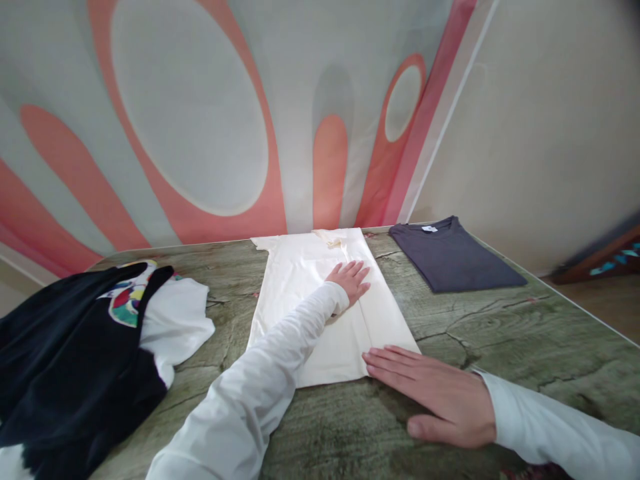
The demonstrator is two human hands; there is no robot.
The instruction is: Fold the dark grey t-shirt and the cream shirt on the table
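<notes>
A cream T-shirt [300,287] lies flat and partly folded lengthwise on the table, collar toward the wall. My left hand [353,280] rests palm down on its upper middle, fingers stretched out and together. Flat on the table at the shirt's near right corner lies my right hand [435,393], fingers extended and touching the hem. Both arms wear white long sleeves. Neither hand holds anything.
A folded dark grey T-shirt [453,257] lies at the back right of the green wood-grain table [525,333]. A heap of black, white and multicoloured clothes [85,340] fills the left side. A patterned pink and grey wall stands behind the table.
</notes>
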